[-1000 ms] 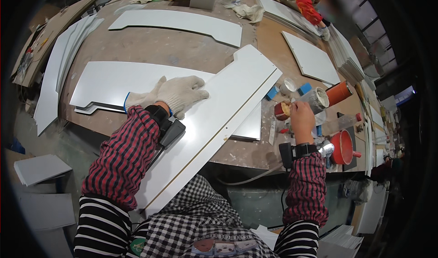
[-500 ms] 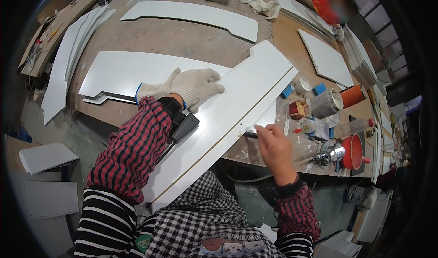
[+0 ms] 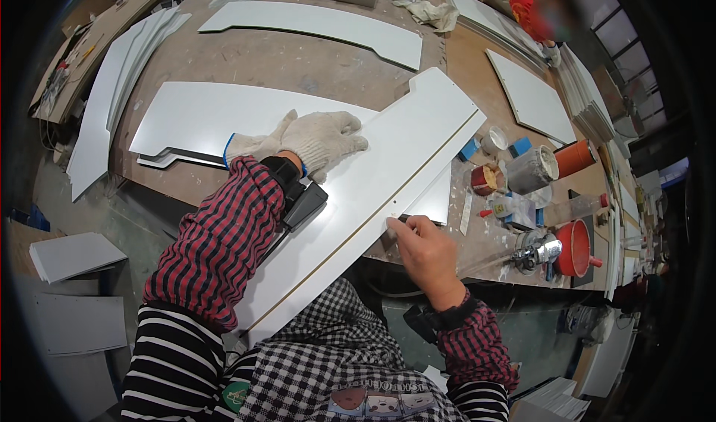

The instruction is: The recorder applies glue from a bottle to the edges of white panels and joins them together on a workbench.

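Note:
A long white panel [image 3: 358, 176] with a stepped far end lies slanted across the table, its near end close to my apron. Along its edge facing me runs a narrow brown groove, with small dark holes beside it. My left hand [image 3: 321, 138], in a knitted white glove, rests on the panel's top with its fingers loosely spread. My bare right hand [image 3: 426, 252] is at the panel's right edge, thumb and fingers pinched together at the side. Anything between those fingertips is too small or hidden to name. Another white panel [image 3: 201, 116] lies partly beneath the slanted one.
A further white panel [image 3: 321, 26] lies at the back. To the right stand a red bowl [image 3: 576, 249], an orange cup [image 3: 574, 158], a metal power tool [image 3: 535, 250] and a red tin [image 3: 486, 179]. Stacked panels [image 3: 119, 101] are at left. Another person [image 3: 526, 15] works at the far right.
My right hand has moved left and slightly down, from beside the panel to its edge. My gloved left hand stays on the panel, almost unmoved.

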`<state>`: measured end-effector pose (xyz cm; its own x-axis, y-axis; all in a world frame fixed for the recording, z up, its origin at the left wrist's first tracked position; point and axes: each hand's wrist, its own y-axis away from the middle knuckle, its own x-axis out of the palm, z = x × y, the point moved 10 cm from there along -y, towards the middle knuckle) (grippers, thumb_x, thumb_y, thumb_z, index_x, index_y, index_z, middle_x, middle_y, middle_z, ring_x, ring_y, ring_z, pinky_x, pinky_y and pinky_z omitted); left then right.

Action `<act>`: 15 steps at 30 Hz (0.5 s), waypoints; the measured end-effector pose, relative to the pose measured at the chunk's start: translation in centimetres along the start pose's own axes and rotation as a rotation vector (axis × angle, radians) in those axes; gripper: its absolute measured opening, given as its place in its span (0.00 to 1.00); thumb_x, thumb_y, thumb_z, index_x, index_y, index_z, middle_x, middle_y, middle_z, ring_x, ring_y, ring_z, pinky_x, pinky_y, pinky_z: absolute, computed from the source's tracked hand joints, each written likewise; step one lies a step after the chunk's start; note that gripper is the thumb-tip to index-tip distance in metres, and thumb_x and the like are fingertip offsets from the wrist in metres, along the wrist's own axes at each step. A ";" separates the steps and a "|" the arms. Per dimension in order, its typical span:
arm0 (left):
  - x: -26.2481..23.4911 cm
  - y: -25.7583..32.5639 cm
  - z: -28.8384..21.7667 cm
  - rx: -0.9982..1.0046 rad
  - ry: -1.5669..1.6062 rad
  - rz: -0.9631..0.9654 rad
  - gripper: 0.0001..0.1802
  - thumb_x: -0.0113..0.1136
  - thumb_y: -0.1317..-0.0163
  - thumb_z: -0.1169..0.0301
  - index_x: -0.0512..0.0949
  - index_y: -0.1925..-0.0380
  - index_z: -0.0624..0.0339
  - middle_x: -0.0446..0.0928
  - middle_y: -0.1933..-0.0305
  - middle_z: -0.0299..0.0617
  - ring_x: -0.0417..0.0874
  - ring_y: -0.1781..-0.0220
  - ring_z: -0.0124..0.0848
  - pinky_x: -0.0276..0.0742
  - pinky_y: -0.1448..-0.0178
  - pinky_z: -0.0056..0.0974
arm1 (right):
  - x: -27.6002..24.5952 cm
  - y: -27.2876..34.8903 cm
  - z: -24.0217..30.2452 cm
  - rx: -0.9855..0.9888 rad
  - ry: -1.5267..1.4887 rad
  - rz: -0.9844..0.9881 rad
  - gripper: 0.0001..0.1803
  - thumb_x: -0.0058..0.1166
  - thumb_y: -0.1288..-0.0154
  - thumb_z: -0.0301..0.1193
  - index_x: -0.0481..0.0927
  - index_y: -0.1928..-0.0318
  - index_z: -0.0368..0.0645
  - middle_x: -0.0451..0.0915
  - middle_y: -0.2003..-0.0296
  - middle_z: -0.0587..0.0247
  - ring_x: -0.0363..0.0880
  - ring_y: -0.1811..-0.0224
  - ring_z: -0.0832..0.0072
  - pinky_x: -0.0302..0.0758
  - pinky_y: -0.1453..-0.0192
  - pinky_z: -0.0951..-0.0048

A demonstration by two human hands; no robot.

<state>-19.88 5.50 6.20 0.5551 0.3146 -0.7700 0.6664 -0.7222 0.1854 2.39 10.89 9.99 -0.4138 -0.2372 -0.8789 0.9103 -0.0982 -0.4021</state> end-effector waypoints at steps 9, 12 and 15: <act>0.0 0.6 -0.2 -0.078 0.074 0.076 0.32 0.60 0.42 0.50 0.76 0.43 0.59 0.82 0.52 0.50 0.85 0.54 0.41 0.79 0.53 0.39 | -0.7 0.5 -1.1 0.071 -0.038 -0.065 0.20 0.59 0.49 0.21 0.84 0.54 0.51 0.76 0.69 0.67 0.78 0.72 0.69 0.74 0.72 0.69; -0.1 0.2 -0.1 -0.017 0.003 0.028 0.32 0.60 0.43 0.49 0.76 0.44 0.59 0.83 0.53 0.50 0.84 0.54 0.41 0.79 0.50 0.40 | -0.8 0.5 -0.9 0.067 -0.032 -0.058 0.21 0.59 0.49 0.20 0.83 0.53 0.51 0.76 0.69 0.67 0.78 0.71 0.69 0.74 0.72 0.70; -0.1 -0.1 -0.4 0.017 -0.039 0.010 0.32 0.60 0.43 0.49 0.76 0.44 0.59 0.83 0.52 0.50 0.84 0.53 0.42 0.78 0.48 0.41 | -0.5 0.6 -0.5 0.038 -0.024 -0.045 0.22 0.59 0.49 0.20 0.83 0.52 0.51 0.76 0.69 0.67 0.78 0.71 0.69 0.75 0.71 0.70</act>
<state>-19.77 5.77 6.48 0.5420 0.2830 -0.7913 0.6516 -0.7361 0.1831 3.15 11.48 10.03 -0.4546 -0.2551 -0.8534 0.8906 -0.1462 -0.4307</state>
